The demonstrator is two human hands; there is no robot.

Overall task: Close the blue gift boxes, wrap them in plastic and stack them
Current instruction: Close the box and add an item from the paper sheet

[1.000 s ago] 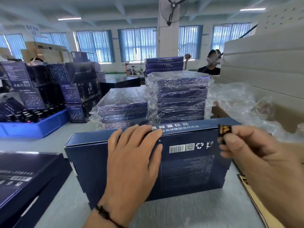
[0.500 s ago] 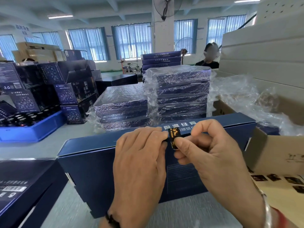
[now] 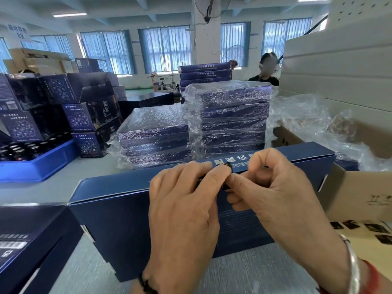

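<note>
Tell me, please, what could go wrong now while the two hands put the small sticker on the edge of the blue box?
1. The sticker is mostly hidden under the fingertips, so it may land crooked or crease over the edge.
2. The blue box stands on its side; pressure from the left hand and right hand could tip it toward the wrapped stacks.

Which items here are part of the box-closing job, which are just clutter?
In the job:
- blue box, stood on edge
- seal sticker at its top edge
- left hand pressing on the box
- right hand pinching the sticker
- wrapped stacks
- sticker sheet

Lying about:
- blue tray of bottles
- carton
- loose plastic
- fan
</note>
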